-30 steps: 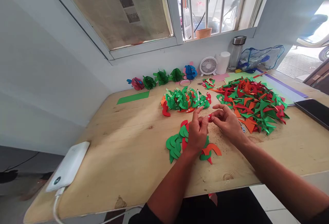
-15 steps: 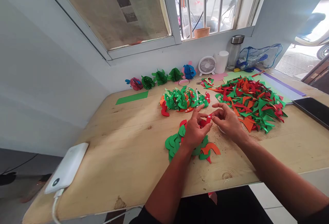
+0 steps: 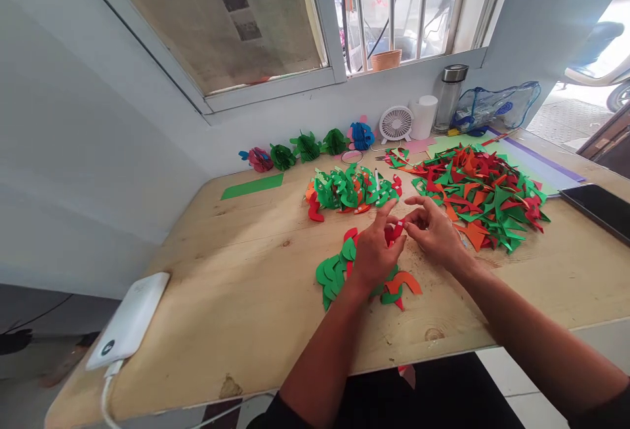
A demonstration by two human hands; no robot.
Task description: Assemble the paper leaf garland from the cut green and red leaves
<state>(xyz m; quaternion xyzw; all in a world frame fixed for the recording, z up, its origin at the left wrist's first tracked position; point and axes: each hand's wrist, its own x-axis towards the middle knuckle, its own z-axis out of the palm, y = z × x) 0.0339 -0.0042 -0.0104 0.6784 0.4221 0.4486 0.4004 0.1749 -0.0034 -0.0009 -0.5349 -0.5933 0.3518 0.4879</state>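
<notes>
In my left hand (image 3: 378, 250) a small red paper piece (image 3: 396, 230) is held between thumb and fingers, with a small white patch near its end. My right hand (image 3: 432, 232) pinches at that same end, thumb and index finger together; whatever is between its fingertips is too small to make out. Under my left wrist lies a pile of cut green paper pieces (image 3: 332, 275), with red ones and an orange curved piece (image 3: 406, 281) among them. Just beyond my hands is a heap of green, red and orange pieces (image 3: 347, 189) bearing small white patches.
Right of my hands spreads a large heap of paper scraps (image 3: 492, 199), with a phone (image 3: 598, 216) beside it. Along the wall stand honeycomb paper figures (image 3: 308, 147), a small fan (image 3: 396, 124) and a glass bottle (image 3: 447, 101). A white power bank (image 3: 130, 317) lies at the left edge.
Both hands stay nearly in place over the red piece. The right fingertips have shifted slightly at its end, and the red piece is tilted a little more.
</notes>
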